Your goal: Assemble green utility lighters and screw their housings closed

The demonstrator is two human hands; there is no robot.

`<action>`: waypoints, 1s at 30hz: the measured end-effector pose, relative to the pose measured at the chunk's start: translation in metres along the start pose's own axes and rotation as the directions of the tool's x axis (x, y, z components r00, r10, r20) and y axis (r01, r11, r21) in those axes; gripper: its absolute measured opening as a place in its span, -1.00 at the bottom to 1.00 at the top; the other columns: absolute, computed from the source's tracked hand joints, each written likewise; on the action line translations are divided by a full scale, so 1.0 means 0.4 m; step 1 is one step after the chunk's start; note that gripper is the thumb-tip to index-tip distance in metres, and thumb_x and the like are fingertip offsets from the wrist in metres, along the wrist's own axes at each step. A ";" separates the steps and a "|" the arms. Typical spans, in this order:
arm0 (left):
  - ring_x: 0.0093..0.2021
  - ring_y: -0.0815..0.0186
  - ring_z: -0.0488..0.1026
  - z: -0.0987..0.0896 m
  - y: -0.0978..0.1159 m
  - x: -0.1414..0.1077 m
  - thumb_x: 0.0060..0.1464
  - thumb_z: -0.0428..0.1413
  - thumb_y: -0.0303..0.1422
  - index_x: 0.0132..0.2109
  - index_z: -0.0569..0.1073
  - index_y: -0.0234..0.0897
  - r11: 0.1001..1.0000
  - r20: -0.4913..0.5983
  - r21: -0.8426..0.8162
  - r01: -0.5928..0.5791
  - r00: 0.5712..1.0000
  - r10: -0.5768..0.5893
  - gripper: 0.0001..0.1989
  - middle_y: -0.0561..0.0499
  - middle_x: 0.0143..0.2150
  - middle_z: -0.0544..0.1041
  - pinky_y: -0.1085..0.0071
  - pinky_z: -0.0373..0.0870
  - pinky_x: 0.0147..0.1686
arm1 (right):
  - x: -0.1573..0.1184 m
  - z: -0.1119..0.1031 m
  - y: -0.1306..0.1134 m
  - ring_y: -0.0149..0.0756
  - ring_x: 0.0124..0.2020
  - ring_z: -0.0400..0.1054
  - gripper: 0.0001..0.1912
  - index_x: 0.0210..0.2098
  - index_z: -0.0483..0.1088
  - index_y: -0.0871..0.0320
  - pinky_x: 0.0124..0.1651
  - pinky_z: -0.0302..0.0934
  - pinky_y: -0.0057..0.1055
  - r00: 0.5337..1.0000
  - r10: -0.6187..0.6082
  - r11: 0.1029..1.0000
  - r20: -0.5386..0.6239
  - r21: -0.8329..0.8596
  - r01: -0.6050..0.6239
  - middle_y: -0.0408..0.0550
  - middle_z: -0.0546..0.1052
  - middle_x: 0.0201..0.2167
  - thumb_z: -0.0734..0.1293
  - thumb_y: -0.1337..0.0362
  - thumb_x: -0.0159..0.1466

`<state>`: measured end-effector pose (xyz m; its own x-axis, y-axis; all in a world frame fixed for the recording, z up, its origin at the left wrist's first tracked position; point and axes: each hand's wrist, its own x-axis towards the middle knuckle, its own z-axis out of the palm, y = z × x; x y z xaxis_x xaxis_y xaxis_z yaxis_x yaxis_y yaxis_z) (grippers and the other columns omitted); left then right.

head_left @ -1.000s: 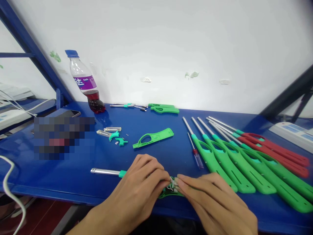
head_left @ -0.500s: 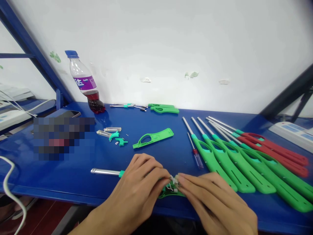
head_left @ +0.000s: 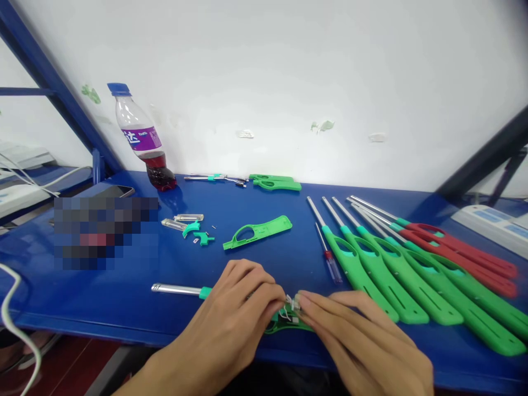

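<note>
An opened green stick lighter (head_left: 289, 325) lies at the table's front edge, its metal tube (head_left: 177, 289) pointing left and inner parts exposed. Over its body my left hand (head_left: 243, 308) is closed, thumb and index finger pinched by a thin white tube (head_left: 285, 312). From the right, my right hand (head_left: 367, 330) pinches a small clear fuel tank (head_left: 295, 302), mostly hidden by the fingers. Beyond the hands lies a loose green half-shell (head_left: 259, 232). Clear fuel tanks (head_left: 188, 218) and teal plastic pieces (head_left: 203, 238) are left of it.
Several assembled green lighters (head_left: 396, 275) and red lighters (head_left: 466, 250) fan out at right beside a screwdriver (head_left: 329, 258). Along the wall are a drink bottle (head_left: 142, 137), metal tubes (head_left: 206, 177) and green shells (head_left: 276, 182). A white cable (head_left: 12, 308) hangs at left.
The view shifts very slightly. Both hands stay at the opened lighter, fingertips moving only a little around the white tube and clear fuel tank.
</note>
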<state>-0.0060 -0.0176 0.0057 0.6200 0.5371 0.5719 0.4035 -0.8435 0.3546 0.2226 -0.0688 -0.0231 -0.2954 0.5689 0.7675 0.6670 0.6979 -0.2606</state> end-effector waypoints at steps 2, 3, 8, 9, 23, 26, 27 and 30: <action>-0.07 0.21 0.35 -0.001 0.000 -0.002 0.49 0.05 -0.57 -0.01 0.47 -0.31 1.000 0.004 0.008 -0.007 1.000 0.007 -0.87 -0.02 -0.14 0.54 0.24 0.34 -0.04 | -0.002 -0.002 -0.001 -0.31 0.03 0.53 -0.58 0.12 0.57 0.24 0.06 0.52 -0.38 1.000 -0.004 1.000 -0.002 0.001 0.004 -0.02 0.69 0.04 0.41 0.68 0.36; -0.07 0.21 0.35 -0.002 0.000 -0.003 0.49 0.05 -0.57 -0.01 0.47 -0.32 1.000 0.008 0.015 -0.014 1.000 0.014 -0.86 -0.03 -0.13 0.54 0.24 0.34 -0.04 | -0.002 -0.003 -0.001 -0.31 0.02 0.54 -0.59 0.12 0.57 0.24 0.06 0.53 -0.38 1.000 -0.002 1.000 -0.001 0.010 0.002 -0.02 0.70 0.05 0.41 0.68 0.35; -0.08 0.18 0.37 0.000 -0.003 -0.003 0.48 0.05 -0.58 -0.02 0.51 -0.37 0.996 0.013 0.066 -0.066 0.998 0.066 -0.86 -0.07 -0.15 0.56 0.20 0.34 -0.04 | 0.002 -0.001 0.001 -0.31 -0.02 0.56 -0.61 0.08 0.58 0.22 -0.02 0.56 -0.41 1.000 0.014 0.998 -0.024 0.060 -0.012 -0.04 0.71 0.03 0.43 0.66 0.34; -0.08 0.18 0.37 0.000 -0.003 -0.003 0.48 0.06 -0.58 -0.02 0.51 -0.38 0.995 0.012 0.073 -0.072 0.997 0.071 -0.86 -0.08 -0.15 0.56 0.19 0.35 -0.04 | 0.003 -0.001 0.002 -0.31 -0.03 0.57 -0.61 0.07 0.59 0.21 -0.03 0.57 -0.42 1.000 0.015 0.998 -0.023 0.064 -0.014 -0.04 0.71 0.03 0.43 0.66 0.34; -0.02 0.14 0.33 0.016 -0.012 -0.021 0.44 0.04 -0.67 0.05 0.47 -0.42 0.991 0.026 0.092 -0.099 0.995 0.097 -0.81 -0.14 -0.06 0.55 0.10 0.28 0.05 | -0.004 -0.012 0.003 -0.19 -0.03 0.65 -0.48 0.16 0.59 0.12 -0.03 0.62 -0.32 0.999 -0.006 0.999 0.035 0.049 0.005 -0.07 0.70 0.07 0.44 0.67 0.30; -0.01 0.14 0.33 0.012 -0.011 -0.018 0.43 0.05 -0.67 0.06 0.48 -0.43 0.990 0.034 0.092 -0.105 0.994 0.102 -0.81 -0.14 -0.05 0.55 0.10 0.28 0.07 | -0.001 -0.014 0.005 -0.24 -0.04 0.64 -0.49 0.17 0.57 0.13 -0.01 0.62 -0.37 0.998 -0.007 0.999 0.065 0.052 0.004 -0.07 0.70 0.08 0.42 0.66 0.32; -0.01 0.14 0.33 0.010 -0.011 -0.017 0.43 0.06 -0.67 0.05 0.48 -0.43 0.990 0.034 0.093 -0.108 0.994 0.105 -0.82 -0.13 -0.06 0.55 0.10 0.28 0.06 | 0.000 -0.014 0.005 -0.25 -0.04 0.64 -0.51 0.16 0.57 0.15 -0.01 0.61 -0.38 0.997 -0.009 0.998 0.072 0.056 0.005 -0.07 0.70 0.08 0.42 0.66 0.33; -0.03 0.16 0.32 0.005 -0.009 -0.016 0.44 0.06 -0.65 0.02 0.48 -0.42 0.990 0.027 0.095 -0.104 0.994 0.102 -0.84 -0.11 -0.09 0.54 0.14 0.29 0.02 | 0.005 -0.011 0.004 -0.29 -0.06 0.61 -0.57 0.13 0.56 0.18 -0.02 0.59 -0.42 0.999 -0.013 0.998 0.049 0.055 0.010 -0.05 0.71 0.06 0.41 0.65 0.35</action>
<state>-0.0101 -0.0179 -0.0006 0.6763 0.4481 0.5847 0.3983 -0.8901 0.2214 0.2262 -0.0686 -0.0194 -0.3372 0.5808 0.7409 0.6251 0.7266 -0.2851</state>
